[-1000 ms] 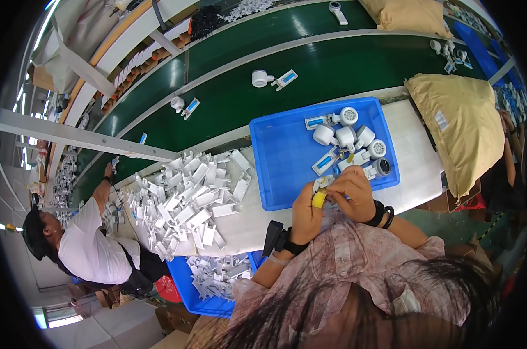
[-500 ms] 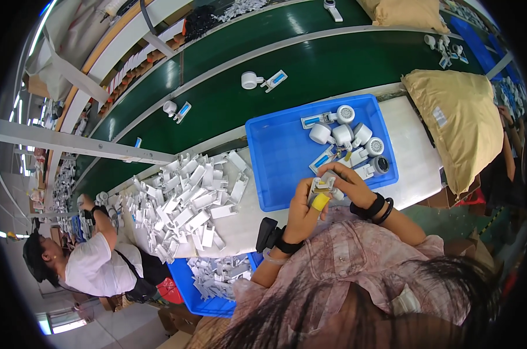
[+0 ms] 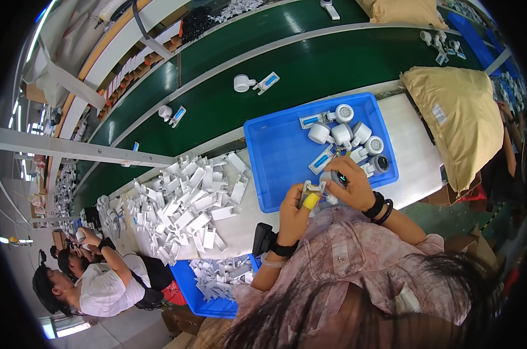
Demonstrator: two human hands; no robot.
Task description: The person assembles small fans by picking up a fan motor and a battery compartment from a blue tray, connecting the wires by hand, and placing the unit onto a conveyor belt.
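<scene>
My left hand (image 3: 294, 214) is closed round a small white plastic housing (image 3: 314, 188), and a yellow wrap (image 3: 311, 201) shows by its thumb. Close beside it, my right hand (image 3: 355, 185) grips a rounded white fan head (image 3: 338, 178) with a dark, lit face. The two parts meet between my hands; whether they are joined is hidden by my fingers. Just beyond, a blue bin (image 3: 269, 168) holds several white fan units, such as one with a grille (image 3: 344, 113), on its right side.
Left of the bin lies a heap of white plastic housings (image 3: 193, 200). A lower blue bin (image 3: 187, 291) holds more white parts. Fan units (image 3: 243, 83) ride on the green conveyor (image 3: 211, 110). At right sits a tan sack (image 3: 458, 122); at left, a person in white (image 3: 109, 288) works.
My right hand has turned, bringing the dark face of the fan head into view. My left hand shifted slightly left. Fan units on the conveyor moved left, and another person shows beside the co-worker.
</scene>
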